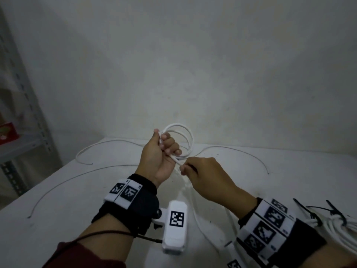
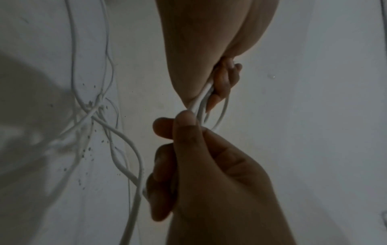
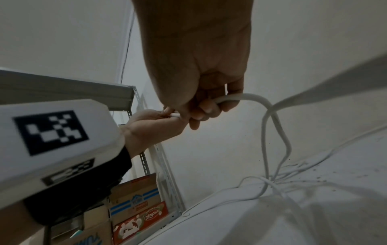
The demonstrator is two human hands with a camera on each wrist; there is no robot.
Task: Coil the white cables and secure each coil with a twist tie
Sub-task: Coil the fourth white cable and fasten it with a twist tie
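Observation:
My left hand point(image 1: 166, 147) is raised above the table and grips a small coil of white cable point(image 1: 190, 136) with several loops. In the left wrist view its fingers point(image 2: 222, 86) curl round the bunched strands. Just below it, my right hand point(image 1: 185, 168) pinches the same cable point(image 3: 240, 96) between thumb and fingers, close to the left hand point(image 3: 159, 122). From the right hand point(image 3: 205, 109) the loose cable tail point(image 3: 278, 132) drops to a tangle on the table. In the left wrist view the right hand point(image 2: 178, 122) comes in from below.
The white table point(image 1: 96, 219) carries thin grey wires point(image 1: 58, 182) curving left and right point(image 1: 241, 151). A finished white bundle point(image 1: 345, 233) with black ties point(image 1: 316, 215) lies at the right edge. A metal shelf point(image 1: 23, 144) holding boxes point(image 3: 138, 210) stands to the left.

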